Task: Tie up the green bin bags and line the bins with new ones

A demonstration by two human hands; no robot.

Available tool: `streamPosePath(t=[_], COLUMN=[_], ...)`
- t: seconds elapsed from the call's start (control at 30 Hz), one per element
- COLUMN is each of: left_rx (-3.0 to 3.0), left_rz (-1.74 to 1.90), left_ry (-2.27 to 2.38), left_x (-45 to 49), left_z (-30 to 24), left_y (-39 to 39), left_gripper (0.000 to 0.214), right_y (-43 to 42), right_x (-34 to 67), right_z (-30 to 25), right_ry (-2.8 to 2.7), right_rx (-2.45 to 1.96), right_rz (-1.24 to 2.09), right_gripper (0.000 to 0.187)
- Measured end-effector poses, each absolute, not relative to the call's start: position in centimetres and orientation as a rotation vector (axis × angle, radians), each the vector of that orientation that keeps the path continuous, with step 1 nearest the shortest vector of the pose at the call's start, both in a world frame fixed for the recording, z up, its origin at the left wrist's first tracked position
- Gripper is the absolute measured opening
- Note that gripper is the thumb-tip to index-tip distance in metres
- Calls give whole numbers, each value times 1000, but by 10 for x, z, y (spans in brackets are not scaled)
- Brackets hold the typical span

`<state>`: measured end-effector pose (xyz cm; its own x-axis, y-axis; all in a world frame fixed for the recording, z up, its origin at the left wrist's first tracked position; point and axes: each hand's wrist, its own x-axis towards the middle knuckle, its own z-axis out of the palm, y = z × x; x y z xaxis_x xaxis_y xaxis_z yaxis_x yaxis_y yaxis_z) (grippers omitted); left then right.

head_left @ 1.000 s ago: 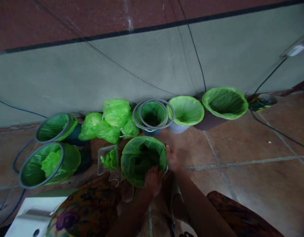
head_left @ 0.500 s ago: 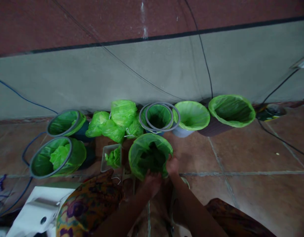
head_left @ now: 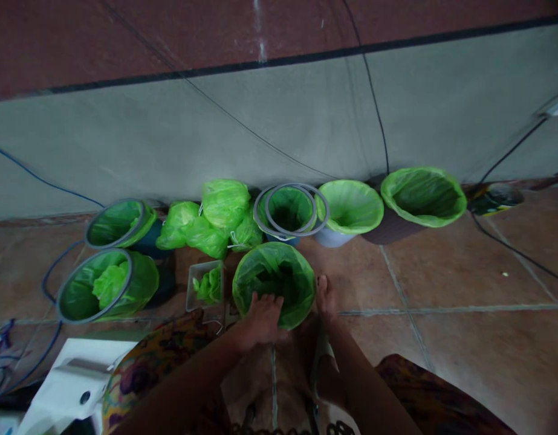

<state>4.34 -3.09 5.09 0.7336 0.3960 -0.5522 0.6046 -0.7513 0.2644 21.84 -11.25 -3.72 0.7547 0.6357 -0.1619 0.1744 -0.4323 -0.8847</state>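
A bin with a green liner bag [head_left: 246, 266] stands on the floor in front of me, the bag folded out over its rim. My left hand [head_left: 264, 317] lies over the near rim, fingers stretched out and reaching a little inside the bag. Beside the bin's right side is my right hand [head_left: 325, 299], its fingers extended upward and pinching nothing; whether it touches the bag is unclear. The inside of the bin is dark, and its lower part is hidden.
Lined bins [head_left: 351, 205] and a wide dark bin [head_left: 424, 196] line the wall, with loose grey rings [head_left: 321, 211] among them. Knotted green bags [head_left: 224, 208], a clear tray [head_left: 190, 284] and two grey-rimmed bins [head_left: 129, 284] lie left. A white machine [head_left: 79, 377] sits near-left.
My left hand has shifted left along the near rim and its fingers have spread. My right hand has come off the right rim and moved slightly right, outside the bin.
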Motion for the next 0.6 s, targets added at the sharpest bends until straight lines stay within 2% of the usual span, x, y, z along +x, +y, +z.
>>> streamPosePath(t=[0.1,0.2,0.37,0.47,0.6], left_rx=[2370,2334,2265,2259,2285], left_rz=[-572,-580,-641,-699,-736], left_ry=[918,905,904,899,863], left_x=[73,82,76,78,68], left_z=[44,22,-7,-9,-12], left_y=[-38,-59,-84,-84,-84], left_gripper=[64,60,47,51,55], right_y=[-107,-104,-92,-85,-92], right_x=[220,212,200,196,192], right_z=[-43,-50,-53,-54,-53], right_ry=[-660,-664,-738,-756,-725], right_rx=[-1991,-2049,-2378,-2499,-2406], right_rz=[650,680,709,664,677], right_gripper=[64,64,58,57,63])
